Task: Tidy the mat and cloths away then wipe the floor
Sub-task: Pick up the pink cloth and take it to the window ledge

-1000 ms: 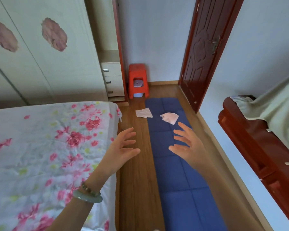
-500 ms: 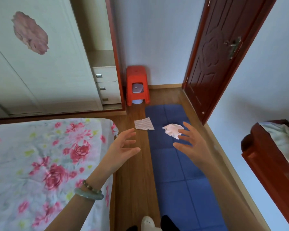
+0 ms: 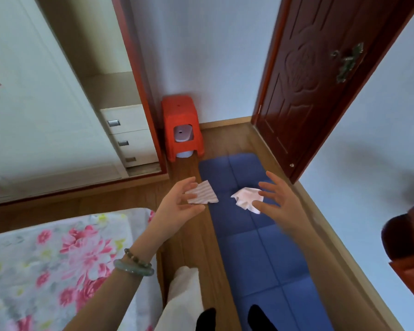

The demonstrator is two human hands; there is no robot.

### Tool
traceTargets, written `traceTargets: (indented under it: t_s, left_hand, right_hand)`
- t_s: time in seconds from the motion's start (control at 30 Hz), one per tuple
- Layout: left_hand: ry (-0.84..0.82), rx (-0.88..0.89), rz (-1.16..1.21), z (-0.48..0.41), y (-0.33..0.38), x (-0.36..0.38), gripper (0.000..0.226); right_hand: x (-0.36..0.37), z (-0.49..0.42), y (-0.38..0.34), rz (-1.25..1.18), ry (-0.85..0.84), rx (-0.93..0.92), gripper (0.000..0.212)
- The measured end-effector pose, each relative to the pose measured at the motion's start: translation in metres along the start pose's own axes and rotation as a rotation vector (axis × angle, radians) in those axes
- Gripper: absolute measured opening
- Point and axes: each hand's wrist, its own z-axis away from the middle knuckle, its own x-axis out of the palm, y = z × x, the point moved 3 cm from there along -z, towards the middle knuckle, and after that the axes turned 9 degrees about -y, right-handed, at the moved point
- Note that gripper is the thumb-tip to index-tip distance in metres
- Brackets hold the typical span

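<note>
The blue mat [image 3: 256,254] lies flat on the wooden floor [image 3: 194,247], running from the middle of the view down toward 5 o'clock. 2 cloths rest at its far end. The striped cloth [image 3: 204,194] lies at the mat's 9 o'clock edge, half on the mat and half on the floor. The crumpled white cloth [image 3: 245,199] sits fully on the mat, just to the 3 o'clock side of the striped one and apart from it.

The left hand [image 3: 177,206] reaches in from 7 o'clock, its grip wide, fingers spread and loosely bent, holding nothing. Its fingertips overlap the striped cloth's near edge in this view; whether they touch it cannot be told. The right hand [image 3: 280,201] comes in from 5 o'clock, its grip also wide and holding nothing, its fingers crossing the white cloth's 3 o'clock side.

2 bracelets [image 3: 134,266] circle the left wrist. A red stool [image 3: 181,125] stands beyond the mat at 11 o'clock, against the wall. A dark wooden door [image 3: 308,87] stands at 1 o'clock, a pale wardrobe [image 3: 34,103] at 10 o'clock, and a bed [image 3: 58,259] with a floral cover at 8 o'clock.
</note>
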Motion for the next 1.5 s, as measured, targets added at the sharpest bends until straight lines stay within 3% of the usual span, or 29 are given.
traceTargets:
  t_s: [0.37, 0.63, 1.0, 1.27, 1.5]
  left_hand:
    - [-0.296, 0.0, -0.015, -0.221, -0.013, -0.077, 0.065]
    - [-0.48, -0.036, 0.043, -0.347, -0.036, -0.046, 0.063]
    - [-0.567, -0.192, 0.012, -0.52, -0.082, 0.007, 0.055]
    - [-0.617, -0.318, -0.053, -0.626, -0.165, 0.051, 0.052]
    - [-0.645, -0.379, -0.132, -0.716, -0.304, 0.132, 0.053]
  right_hand:
    - [0.004, -0.15, -0.012, -0.119, 0.295, 0.095, 0.07]
    - [-0.032, -0.211, 0.03, -0.117, 0.456, 0.224, 0.069]
    - [-0.1, -0.323, 0.114, -0.167, 0.595, 0.4, 0.069]
    - [-0.126, -0.393, 0.211, -0.239, 0.662, 0.557, 0.062]
    - [-0.129, -0.458, 0.379, -0.335, 0.766, 0.662, 0.058]
